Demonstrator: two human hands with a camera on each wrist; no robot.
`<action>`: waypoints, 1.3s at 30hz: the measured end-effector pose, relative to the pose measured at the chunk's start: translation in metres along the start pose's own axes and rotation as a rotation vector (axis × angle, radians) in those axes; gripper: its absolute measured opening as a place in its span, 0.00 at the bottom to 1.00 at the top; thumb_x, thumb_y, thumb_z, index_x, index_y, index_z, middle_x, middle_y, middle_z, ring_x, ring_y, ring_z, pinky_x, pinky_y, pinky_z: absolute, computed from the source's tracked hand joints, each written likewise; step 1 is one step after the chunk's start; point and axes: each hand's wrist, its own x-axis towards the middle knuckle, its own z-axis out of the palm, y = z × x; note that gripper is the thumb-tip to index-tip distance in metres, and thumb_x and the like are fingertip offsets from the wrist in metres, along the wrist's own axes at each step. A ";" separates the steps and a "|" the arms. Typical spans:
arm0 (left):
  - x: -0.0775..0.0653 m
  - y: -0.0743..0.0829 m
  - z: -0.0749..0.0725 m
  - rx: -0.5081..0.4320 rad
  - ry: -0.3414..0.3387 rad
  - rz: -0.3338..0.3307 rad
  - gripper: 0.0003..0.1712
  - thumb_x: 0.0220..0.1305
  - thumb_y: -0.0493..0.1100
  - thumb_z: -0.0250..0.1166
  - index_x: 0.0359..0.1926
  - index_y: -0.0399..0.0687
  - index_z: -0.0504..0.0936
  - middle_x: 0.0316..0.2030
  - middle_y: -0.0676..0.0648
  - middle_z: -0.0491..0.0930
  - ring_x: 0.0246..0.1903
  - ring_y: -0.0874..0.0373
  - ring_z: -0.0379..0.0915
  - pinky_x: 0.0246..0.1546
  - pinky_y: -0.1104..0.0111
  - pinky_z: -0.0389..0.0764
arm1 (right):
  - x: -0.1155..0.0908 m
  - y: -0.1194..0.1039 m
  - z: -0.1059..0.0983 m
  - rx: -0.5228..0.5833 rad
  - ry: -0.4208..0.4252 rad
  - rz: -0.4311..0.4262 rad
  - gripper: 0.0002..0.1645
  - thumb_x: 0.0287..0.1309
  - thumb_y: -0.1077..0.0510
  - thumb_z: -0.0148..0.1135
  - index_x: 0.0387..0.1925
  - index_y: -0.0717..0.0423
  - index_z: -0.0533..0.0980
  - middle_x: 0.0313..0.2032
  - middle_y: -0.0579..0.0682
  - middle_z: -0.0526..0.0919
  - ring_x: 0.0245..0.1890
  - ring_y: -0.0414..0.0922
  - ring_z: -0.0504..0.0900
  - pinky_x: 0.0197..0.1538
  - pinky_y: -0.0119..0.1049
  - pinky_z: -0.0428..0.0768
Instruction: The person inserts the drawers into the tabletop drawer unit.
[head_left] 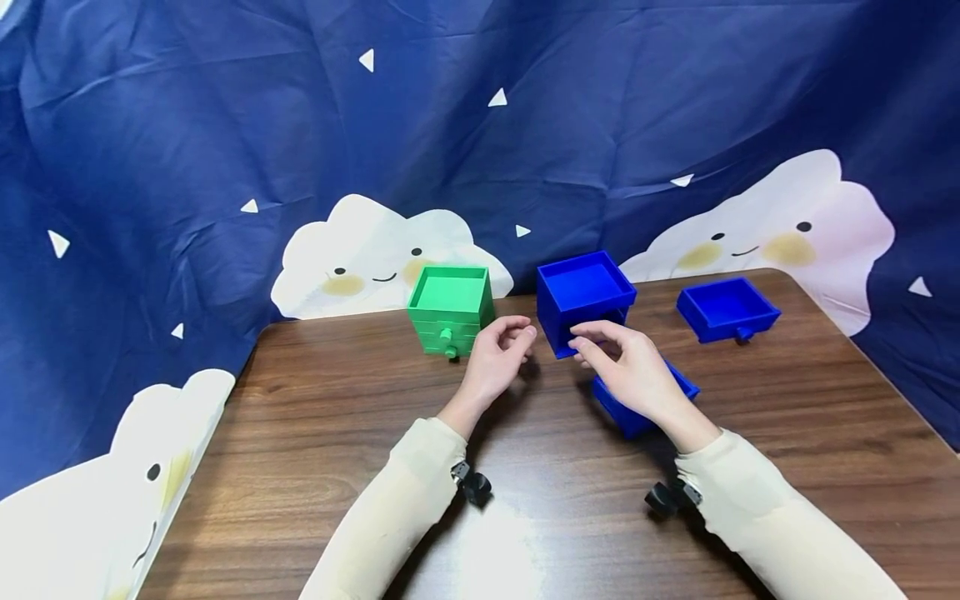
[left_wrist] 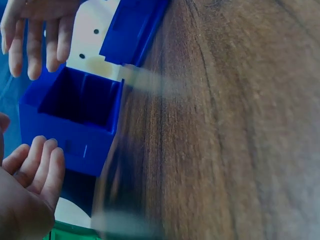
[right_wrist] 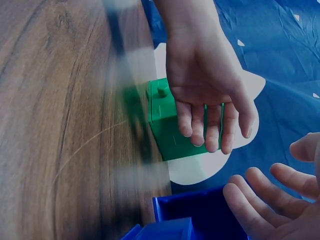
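A blue cabinet (head_left: 551, 312) stands at the back middle of the table, its front an open hollow and its top a shallow tray. Between it and the green cabinet (head_left: 450, 321) my left hand (head_left: 497, 357) hovers, fingers loosely bent and holding nothing. My right hand (head_left: 633, 367) hangs in front of the blue cabinet's hollow, fingers apart from the thumb, nothing held. Partly hidden below that hand, a blue drawer (head_left: 624, 415) lies on the table. In the left wrist view the hollow of the blue cabinet (left_wrist: 65, 145) shows between both hands.
A second blue drawer (head_left: 727, 312) with a small round knob rests at the right back of the wooden table (head_left: 337, 500). The green cabinet has knobs on its front. Behind the table hangs a dark blue curtain (head_left: 585, 150) with white clouds.
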 end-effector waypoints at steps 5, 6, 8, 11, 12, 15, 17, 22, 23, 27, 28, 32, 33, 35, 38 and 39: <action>0.003 0.003 0.005 0.010 0.011 0.004 0.19 0.76 0.41 0.66 0.60 0.32 0.83 0.46 0.34 0.88 0.41 0.36 0.86 0.37 0.75 0.84 | -0.007 0.004 -0.005 0.020 0.020 -0.005 0.19 0.81 0.56 0.58 0.62 0.65 0.81 0.52 0.64 0.91 0.41 0.31 0.89 0.47 0.22 0.85; 0.004 0.002 0.005 0.020 0.013 0.004 0.19 0.76 0.42 0.66 0.60 0.32 0.83 0.46 0.35 0.88 0.40 0.40 0.86 0.38 0.75 0.83 | -0.009 0.005 -0.006 0.023 0.023 -0.005 0.19 0.81 0.56 0.58 0.62 0.65 0.81 0.51 0.64 0.91 0.40 0.30 0.89 0.47 0.22 0.86; 0.005 0.003 0.008 0.041 0.014 0.004 0.20 0.76 0.43 0.66 0.60 0.34 0.84 0.48 0.36 0.89 0.42 0.44 0.86 0.40 0.76 0.82 | -0.013 0.006 -0.009 0.027 0.028 -0.004 0.19 0.82 0.56 0.58 0.61 0.64 0.82 0.51 0.64 0.91 0.41 0.31 0.89 0.47 0.24 0.87; 0.007 0.003 0.011 0.072 0.021 0.018 0.21 0.76 0.44 0.66 0.61 0.34 0.83 0.49 0.37 0.89 0.42 0.56 0.84 0.44 0.75 0.82 | -0.017 0.008 -0.014 0.031 0.036 -0.002 0.19 0.82 0.56 0.58 0.62 0.64 0.82 0.51 0.64 0.91 0.41 0.30 0.89 0.48 0.26 0.88; 0.008 0.003 0.012 0.079 0.025 0.025 0.21 0.76 0.45 0.66 0.61 0.35 0.84 0.50 0.38 0.89 0.42 0.58 0.84 0.45 0.74 0.82 | -0.019 0.009 -0.015 0.030 0.039 -0.002 0.19 0.82 0.56 0.58 0.62 0.64 0.82 0.51 0.64 0.91 0.41 0.30 0.89 0.48 0.26 0.88; 0.010 0.003 0.013 0.091 0.039 0.041 0.21 0.75 0.45 0.66 0.61 0.36 0.84 0.50 0.39 0.89 0.41 0.60 0.83 0.46 0.73 0.83 | -0.023 0.012 -0.019 0.027 0.051 -0.005 0.18 0.82 0.56 0.58 0.61 0.64 0.82 0.51 0.63 0.91 0.41 0.33 0.91 0.47 0.23 0.87; 0.012 0.003 0.014 0.093 0.045 0.048 0.21 0.75 0.45 0.66 0.61 0.36 0.84 0.49 0.39 0.89 0.42 0.58 0.84 0.47 0.73 0.83 | -0.025 0.014 -0.020 0.031 0.060 -0.013 0.18 0.81 0.57 0.59 0.61 0.65 0.82 0.50 0.64 0.91 0.41 0.34 0.91 0.47 0.22 0.87; 0.016 0.001 0.015 0.082 0.060 0.064 0.22 0.74 0.45 0.67 0.60 0.35 0.84 0.48 0.37 0.89 0.41 0.57 0.83 0.47 0.72 0.83 | -0.030 0.018 -0.024 0.051 0.079 -0.018 0.17 0.81 0.59 0.59 0.60 0.67 0.82 0.50 0.66 0.91 0.40 0.33 0.91 0.47 0.25 0.88; 0.017 0.001 0.015 0.079 0.063 0.067 0.22 0.74 0.45 0.67 0.60 0.34 0.84 0.48 0.37 0.89 0.41 0.58 0.82 0.47 0.72 0.82 | -0.031 0.018 -0.024 0.046 0.082 -0.012 0.18 0.81 0.59 0.59 0.60 0.67 0.82 0.50 0.66 0.91 0.40 0.32 0.91 0.47 0.24 0.88; 0.021 0.001 0.016 0.060 0.074 0.079 0.21 0.74 0.44 0.67 0.59 0.34 0.84 0.46 0.37 0.89 0.39 0.63 0.79 0.45 0.75 0.81 | -0.036 0.020 -0.027 0.028 0.090 -0.005 0.18 0.81 0.58 0.58 0.60 0.66 0.82 0.51 0.66 0.91 0.39 0.32 0.91 0.45 0.22 0.87; 0.022 0.001 0.016 0.056 0.076 0.082 0.21 0.74 0.44 0.68 0.59 0.34 0.84 0.46 0.38 0.88 0.39 0.64 0.79 0.45 0.76 0.81 | -0.037 0.020 -0.028 0.024 0.091 -0.004 0.18 0.81 0.58 0.58 0.60 0.66 0.82 0.51 0.66 0.91 0.39 0.32 0.91 0.45 0.21 0.86; 0.025 0.004 0.017 0.048 0.090 0.092 0.20 0.73 0.44 0.68 0.59 0.35 0.85 0.45 0.38 0.88 0.39 0.63 0.78 0.44 0.77 0.79 | -0.044 0.020 -0.030 0.008 0.097 -0.004 0.17 0.81 0.58 0.59 0.59 0.64 0.83 0.49 0.65 0.91 0.39 0.31 0.90 0.45 0.20 0.86; 0.026 0.005 0.017 0.049 0.094 0.093 0.21 0.73 0.45 0.69 0.59 0.35 0.84 0.45 0.38 0.88 0.39 0.63 0.78 0.44 0.77 0.79 | -0.045 0.021 -0.030 -0.003 0.100 -0.004 0.17 0.81 0.58 0.59 0.59 0.64 0.83 0.48 0.64 0.92 0.38 0.30 0.89 0.45 0.20 0.85; 0.028 0.005 0.017 0.050 0.101 0.094 0.21 0.73 0.46 0.69 0.59 0.36 0.84 0.45 0.38 0.88 0.39 0.63 0.78 0.44 0.77 0.79 | -0.048 0.022 -0.031 -0.014 0.105 -0.001 0.16 0.81 0.58 0.59 0.58 0.64 0.84 0.46 0.64 0.92 0.38 0.29 0.89 0.44 0.19 0.84; 0.030 0.005 0.018 0.050 0.109 0.098 0.22 0.72 0.45 0.69 0.59 0.36 0.84 0.45 0.38 0.88 0.39 0.63 0.77 0.44 0.77 0.78 | -0.051 0.026 -0.033 -0.027 0.114 0.000 0.16 0.80 0.58 0.60 0.57 0.64 0.84 0.42 0.62 0.92 0.37 0.29 0.89 0.43 0.19 0.84; 0.031 0.005 0.018 0.048 0.111 0.102 0.21 0.73 0.45 0.69 0.60 0.36 0.84 0.45 0.38 0.88 0.39 0.64 0.77 0.44 0.77 0.78 | -0.052 0.027 -0.034 -0.023 0.116 0.000 0.16 0.80 0.59 0.60 0.57 0.64 0.84 0.42 0.63 0.92 0.37 0.30 0.89 0.43 0.20 0.85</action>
